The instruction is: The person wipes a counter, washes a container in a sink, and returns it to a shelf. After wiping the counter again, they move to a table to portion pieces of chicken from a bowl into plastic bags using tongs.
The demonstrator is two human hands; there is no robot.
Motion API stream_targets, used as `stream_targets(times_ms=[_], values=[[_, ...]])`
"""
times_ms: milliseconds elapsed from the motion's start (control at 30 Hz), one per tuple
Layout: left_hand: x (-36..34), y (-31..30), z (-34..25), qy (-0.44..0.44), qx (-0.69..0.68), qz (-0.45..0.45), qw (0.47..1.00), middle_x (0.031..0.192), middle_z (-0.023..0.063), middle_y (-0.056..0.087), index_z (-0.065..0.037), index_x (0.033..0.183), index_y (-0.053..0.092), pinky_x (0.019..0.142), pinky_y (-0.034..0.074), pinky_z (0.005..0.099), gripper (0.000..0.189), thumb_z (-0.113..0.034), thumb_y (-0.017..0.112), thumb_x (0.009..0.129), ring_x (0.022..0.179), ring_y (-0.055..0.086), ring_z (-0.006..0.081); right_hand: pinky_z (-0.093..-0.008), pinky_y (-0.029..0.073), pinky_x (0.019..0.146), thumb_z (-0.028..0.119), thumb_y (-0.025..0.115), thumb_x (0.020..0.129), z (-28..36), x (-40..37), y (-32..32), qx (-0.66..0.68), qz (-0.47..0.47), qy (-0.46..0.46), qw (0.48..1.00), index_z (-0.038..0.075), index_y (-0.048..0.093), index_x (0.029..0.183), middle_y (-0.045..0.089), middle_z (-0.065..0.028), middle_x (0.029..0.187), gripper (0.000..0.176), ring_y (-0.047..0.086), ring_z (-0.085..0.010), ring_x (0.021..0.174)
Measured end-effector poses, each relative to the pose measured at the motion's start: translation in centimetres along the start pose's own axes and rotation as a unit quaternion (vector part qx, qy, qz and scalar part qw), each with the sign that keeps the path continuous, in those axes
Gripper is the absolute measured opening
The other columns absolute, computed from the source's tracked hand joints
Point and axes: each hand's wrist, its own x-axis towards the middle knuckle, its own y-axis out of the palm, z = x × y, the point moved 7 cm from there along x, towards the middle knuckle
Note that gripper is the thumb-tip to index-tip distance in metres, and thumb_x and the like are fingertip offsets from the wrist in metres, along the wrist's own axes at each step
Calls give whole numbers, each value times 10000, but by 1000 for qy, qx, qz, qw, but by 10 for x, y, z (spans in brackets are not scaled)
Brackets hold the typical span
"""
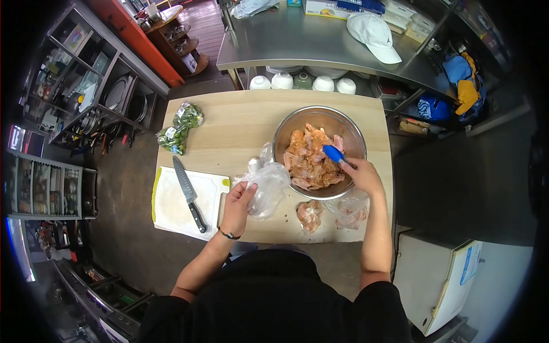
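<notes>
My right hand (365, 176) is closed around the dark handle of a utensil with a blue head (333, 153). Its blue end reaches over raw, seasoned chicken pieces (313, 157) in a steel mixing bowl (281, 127). My left hand (240, 199) pinches a clear plastic bag (269, 191) that lies just left of the bowl. A small white container (254, 165) shows behind that bag. In front of the bowl sits a piece of raw chicken (309, 216), and beside it a second plastic bag (350, 208) with pinkish meat in it.
Left of my left hand, a chef's knife (189, 194) lies on a white cutting board (168, 200). Bagged green leaves (180, 128) rest at the table's (240, 114) back left. Behind stands a steel counter (274, 40) with a white cap (372, 37); bowls (282, 80) are stacked under it.
</notes>
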Motion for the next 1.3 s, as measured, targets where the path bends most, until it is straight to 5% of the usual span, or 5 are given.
stream_targets(times_ms=[200,600,800,967,1300], values=[[6,6,11,-28,-77,39,996,867,-18,620,-96,939,581,635,473,220,75,-154,558,897,745,585,61,-188,227,356,241,494,929,-9,-40,-10,459,137,95,873,20,592,1085,421,40,561,288,302,-31,395],[37,45,22,-93,-142,68,983,829,-78,561,-141,995,577,520,396,190,115,-206,561,902,706,504,1,-177,220,334,335,502,917,48,-101,56,742,344,-21,575,-32,512,1148,383,16,577,434,292,-28,382],[42,44,12,-100,-144,54,983,745,-92,546,-151,972,578,439,316,181,92,-208,537,913,542,436,15,-176,240,355,317,486,930,64,-101,101,554,300,99,770,2,545,1121,414,46,586,373,309,-24,406],[32,42,16,-94,-62,126,986,780,-62,554,-129,982,574,528,392,200,113,-201,509,925,639,504,26,-331,457,453,328,547,875,79,-105,71,140,19,-105,985,60,567,1091,573,-93,621,344,581,-228,525],[14,18,-17,-54,-139,97,984,803,-18,583,-83,1039,564,551,450,208,191,-223,519,917,654,565,68,-403,510,598,380,593,818,120,-131,28,-2,-35,-162,986,78,543,1169,625,-149,734,465,627,-316,703]])
